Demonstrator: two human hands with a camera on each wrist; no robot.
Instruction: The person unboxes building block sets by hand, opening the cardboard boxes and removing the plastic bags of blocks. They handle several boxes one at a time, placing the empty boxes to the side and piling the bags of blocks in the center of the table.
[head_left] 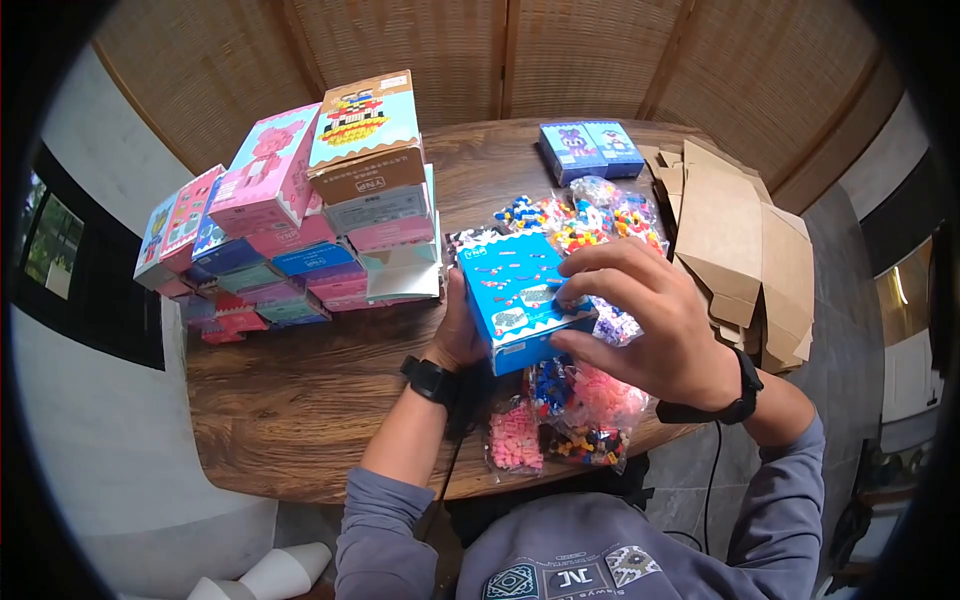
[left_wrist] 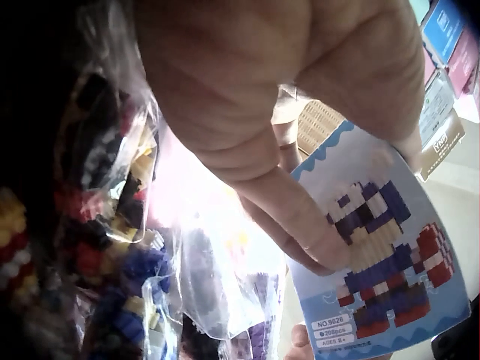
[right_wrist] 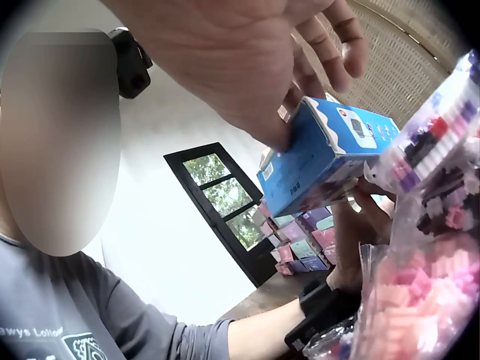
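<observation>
A blue toy-brick box [head_left: 522,285] is held tilted above the table in the head view. My left hand [head_left: 458,325] grips it from the left and beneath. In the left wrist view, the left fingers [left_wrist: 300,225] press the box's picture side, which shows a brick figure and "NO.9026". My right hand [head_left: 655,325] arches loosely over the box's right end. Its fingertips overlap the top face, and the thumb is at the near right corner. The right wrist view shows the right thumb [right_wrist: 274,131] right at the box's end edge.
Clear bags of coloured bricks [head_left: 590,400] lie below and behind the box. Stacked toy boxes [head_left: 290,220] fill the table's left side. Two purple-blue boxes [head_left: 590,150] stand at the back, and flattened cardboard [head_left: 740,240] lies at the right edge.
</observation>
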